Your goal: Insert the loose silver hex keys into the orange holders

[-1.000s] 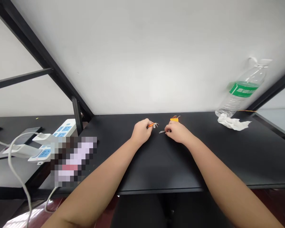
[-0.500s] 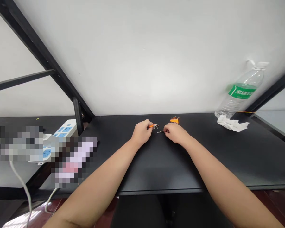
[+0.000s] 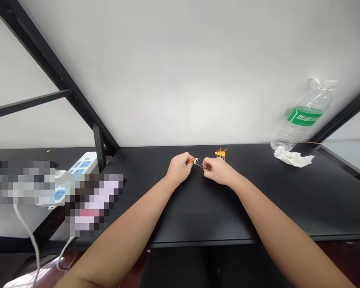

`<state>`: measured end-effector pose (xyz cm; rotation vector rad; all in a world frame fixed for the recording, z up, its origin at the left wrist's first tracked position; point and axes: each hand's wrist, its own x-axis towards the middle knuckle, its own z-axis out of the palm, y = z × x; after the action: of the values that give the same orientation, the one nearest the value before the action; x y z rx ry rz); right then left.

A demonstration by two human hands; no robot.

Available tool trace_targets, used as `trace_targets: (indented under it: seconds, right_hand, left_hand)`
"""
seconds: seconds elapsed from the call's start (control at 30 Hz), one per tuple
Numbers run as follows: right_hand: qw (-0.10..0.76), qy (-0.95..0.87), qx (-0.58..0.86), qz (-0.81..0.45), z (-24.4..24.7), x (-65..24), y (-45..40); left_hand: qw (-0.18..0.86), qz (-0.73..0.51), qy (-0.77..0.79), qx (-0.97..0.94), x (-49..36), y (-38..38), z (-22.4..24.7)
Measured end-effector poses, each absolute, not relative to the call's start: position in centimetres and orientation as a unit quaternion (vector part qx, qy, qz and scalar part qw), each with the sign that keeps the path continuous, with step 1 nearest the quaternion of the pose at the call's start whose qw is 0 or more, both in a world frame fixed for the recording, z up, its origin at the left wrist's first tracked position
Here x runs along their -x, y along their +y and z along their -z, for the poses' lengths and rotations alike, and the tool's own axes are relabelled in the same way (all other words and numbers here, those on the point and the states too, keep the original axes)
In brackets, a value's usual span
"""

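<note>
My left hand (image 3: 180, 168) is closed around a small orange holder (image 3: 191, 161) with several thin light rods or wires sticking out at its right end. Close to its right, my right hand (image 3: 216, 169) pinches a thin pale rod (image 3: 200, 165), whose tip reaches to the rods on the holder. Whether the two touch I cannot tell. Just behind my right hand stands a second orange holder (image 3: 220, 153), with a row of thin rods passing through it. The right fingers hide part of the pinched rod.
Both forearms cross the black tabletop (image 3: 210, 216). A clear bottle with a green label (image 3: 306, 116) leans on the wall at right, by a crumpled white tissue (image 3: 293, 157). At left are a white power strip (image 3: 87, 162), a blurred pinkish thing (image 3: 99, 200) and a black frame (image 3: 99, 148).
My right hand has moved slightly left, bringing the thin rod up to the orange holder in my left hand. The left hand has stayed nearly still.
</note>
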<state>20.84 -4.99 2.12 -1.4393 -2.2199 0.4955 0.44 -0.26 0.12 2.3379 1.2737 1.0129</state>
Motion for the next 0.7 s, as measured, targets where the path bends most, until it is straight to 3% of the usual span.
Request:
trace_targets:
  seconds: [0.13, 0.47, 0.7]
  right_hand:
    - [0.31, -0.788, 0.495, -0.195, -1.5, -20.7, -4.4]
    - [0.322, -0.781, 0.5, -0.192, -1.7, -20.8, -4.3]
    - [0.327, -0.799, 0.488, -0.124, -3.0, -21.1, -4.9]
  left_hand:
    - [0.141, -0.349, 0.434, -0.818, -0.5, -0.3, -0.1]
    - [0.126, -0.339, 0.422, -0.832, -0.5, -0.4, -0.2]
    - [0.038, -0.313, 0.399, -0.861, -0.6, -0.7, -0.2]
